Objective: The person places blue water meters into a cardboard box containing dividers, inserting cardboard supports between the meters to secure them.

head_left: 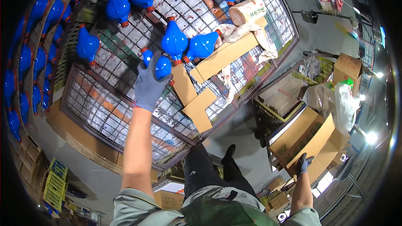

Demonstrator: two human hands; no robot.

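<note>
My left hand, in a grey glove, is wrapped round a glossy blue bulb-shaped piece with red ends, over a metal mesh rack. Two similar blue pieces, one upright and one tilted, lie just beyond it. Cut cardboard strips rest on the mesh beside this hand. Off to the right, my dark-gloved right hand grips the flap of an open cardboard box. Part of the box's inside shows and looks dark.
More blue pieces stand along the rack's far side, and several fill shelves at the left. A wrapped roll and a crumpled cloth lie on the rack. Yellow crates stand lower left; a clear plastic bag sits beyond the box.
</note>
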